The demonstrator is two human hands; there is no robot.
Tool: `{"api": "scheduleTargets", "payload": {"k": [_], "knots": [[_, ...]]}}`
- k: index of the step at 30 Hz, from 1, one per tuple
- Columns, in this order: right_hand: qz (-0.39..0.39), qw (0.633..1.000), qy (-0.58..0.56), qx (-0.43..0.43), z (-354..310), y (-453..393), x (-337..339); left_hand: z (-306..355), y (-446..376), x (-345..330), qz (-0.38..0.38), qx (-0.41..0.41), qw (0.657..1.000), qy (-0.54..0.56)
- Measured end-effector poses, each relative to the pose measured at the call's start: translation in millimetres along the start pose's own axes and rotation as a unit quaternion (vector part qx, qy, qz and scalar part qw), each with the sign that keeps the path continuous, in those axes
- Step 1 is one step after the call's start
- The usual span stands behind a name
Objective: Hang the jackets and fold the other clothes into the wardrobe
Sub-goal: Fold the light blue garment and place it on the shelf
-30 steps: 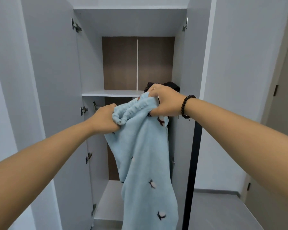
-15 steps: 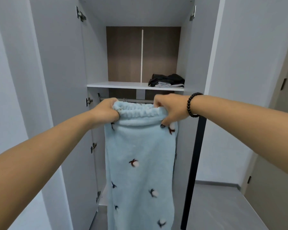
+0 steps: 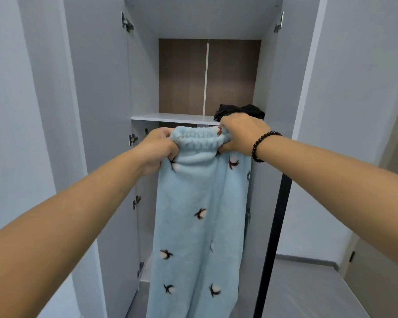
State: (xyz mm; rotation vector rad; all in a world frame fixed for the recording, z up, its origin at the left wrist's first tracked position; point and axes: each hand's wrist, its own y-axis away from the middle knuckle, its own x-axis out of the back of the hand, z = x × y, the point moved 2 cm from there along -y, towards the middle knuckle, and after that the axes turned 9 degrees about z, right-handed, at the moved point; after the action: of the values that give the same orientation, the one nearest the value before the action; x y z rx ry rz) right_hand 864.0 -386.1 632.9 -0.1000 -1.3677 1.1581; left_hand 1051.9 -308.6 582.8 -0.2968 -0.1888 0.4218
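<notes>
Fingers (image 3: 170,154) of the left hand (image 3: 157,149) curl tight round the left end of a gathered elastic waistband (image 3: 199,140); fingers of the right hand (image 3: 241,134) clench the waistband's right end, knuckles up, w/ a dark beaded bracelet (image 3: 262,145) on that wrist. Between the two grips the waistband bunches in soft ridges. Below it hang the light-blue fleece trousers (image 3: 198,226), dotted w/ small white-and-dark-red motifs, falling straight past the bottom edge of the view. Both forearms reach forward at approx. chest height, holding the garment up in front of the open wardrobe (image 3: 143,76), its grey doors swung out left & right. Behind the hands a white shelf (image 3: 170,117) crosses the interior; at its right end, just above the right hand, lies a heap of dark clothing (image 3: 251,110). A brown wood-grain back panel (image 3: 182,76) shows above the shelf. Grey floor (image 3: 308,290) lies at lower right.
</notes>
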Motion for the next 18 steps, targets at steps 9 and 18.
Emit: {"api": "scheduleTargets", "payload": {"k": [9,18], "knots": [[-0.304,0.651,-0.540,-0.439,-46,12,-29,-23,18,-8,0.131,0.020,0.985,0.113],[-0.346,0.579,-0.631,-0.385,-100,-6,-62,-63,38,13,0.023,-0.073,0.997,0.012]]}}
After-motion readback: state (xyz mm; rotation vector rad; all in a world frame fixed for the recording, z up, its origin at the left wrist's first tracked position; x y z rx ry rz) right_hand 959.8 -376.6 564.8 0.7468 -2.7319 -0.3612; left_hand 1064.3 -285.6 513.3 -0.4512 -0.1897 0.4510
